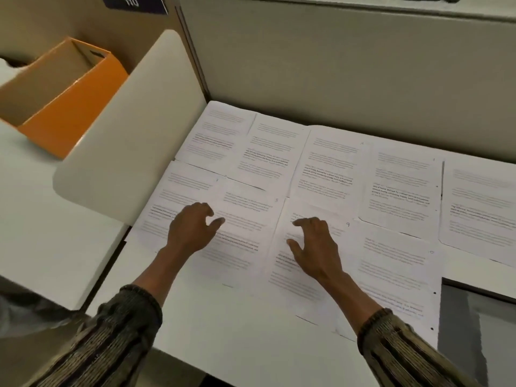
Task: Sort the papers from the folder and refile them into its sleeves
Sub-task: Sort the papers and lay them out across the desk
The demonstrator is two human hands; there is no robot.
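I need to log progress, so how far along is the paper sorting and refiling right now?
Done: the papers lie spread in two rows on the desk, some hand-numbered. In hand: the left hand and right hand are over the near-row sheets, fingers relaxed, gripping nothing. Left: gathering them in order and refiling; no sheet is seen in a sleeve.

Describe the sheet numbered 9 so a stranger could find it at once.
Start at the white desk, covered by two rows of printed sheets. In the near row, find the sheet beneath the right hand. Its top right corner bears a handwritten 9, while its left neighbour shows an 8.
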